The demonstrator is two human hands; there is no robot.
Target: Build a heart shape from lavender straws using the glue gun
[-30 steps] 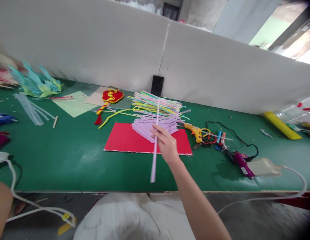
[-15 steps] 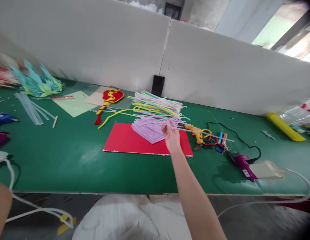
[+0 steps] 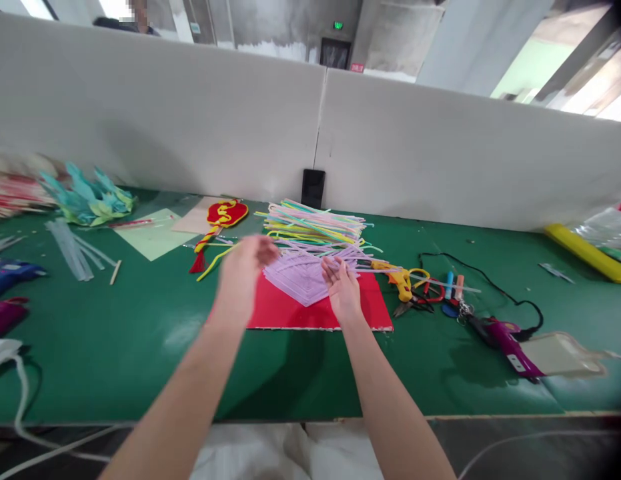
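On the red board (image 3: 285,316) lies a V-shaped piece made of lavender pipe cleaners (image 3: 303,283). My right hand (image 3: 344,293) is over the right side of it, with fingers curled on a lavender pipe cleaner (image 3: 377,270) that sticks out to the right. My left hand (image 3: 243,277) hovers at the board's left side; it is smeared by motion, and I cannot see anything in it. Just behind the lavender piece is a pile of pastel pipe cleaners (image 3: 315,221) in pink, yellow, mint and lavender.
A yellow glue gun (image 3: 403,283), pliers (image 3: 407,305) and a purple glue gun (image 3: 513,347) with a cord are on the right. A red and yellow tasselled ornament (image 3: 227,213), glue sticks (image 3: 70,250) and teal paper-like decoration (image 3: 90,197) occupy the left. A phone (image 3: 313,188) leans on the partition.
My left hand has come in from the lower left to the board's left side. The right hand stays near the lavender piece with its pipe cleaner. The head view has tilted up slightly.
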